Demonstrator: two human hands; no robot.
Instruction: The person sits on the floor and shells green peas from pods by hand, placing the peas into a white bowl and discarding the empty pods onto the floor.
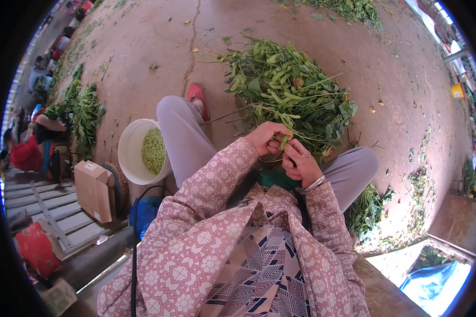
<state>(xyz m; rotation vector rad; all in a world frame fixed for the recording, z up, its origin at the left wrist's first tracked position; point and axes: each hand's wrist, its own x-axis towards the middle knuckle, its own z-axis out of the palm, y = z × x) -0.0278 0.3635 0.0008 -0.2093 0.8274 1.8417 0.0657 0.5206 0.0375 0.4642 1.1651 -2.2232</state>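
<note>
Between my two hands is a green soybean pod (pixel 284 142), upright between the fingertips. My left hand (pixel 267 138) grips it from one side, its fingers curled. The thumb and fingers of my right hand (pixel 301 161) pinch its lower end; a silver bangle (pixel 315 183) circles that wrist. Just beyond both hands, a heap of cut soybean plants (pixel 285 85) with leaves, stems and many pods lies on the floor. To the left of my knee stands a white plastic bucket (pixel 127 152), partly filled with shelled green beans (pixel 154 150).
Left of the bucket stand a cardboard box (pixel 93 190) and a blue bag (pixel 146 214). Another person (pixel 43 126) sits at the far left near more plants (pixel 85 115). Leaf litter (pixel 418 198) lies on the concrete floor at right. A black cord (pixel 134 245) runs beside my left arm.
</note>
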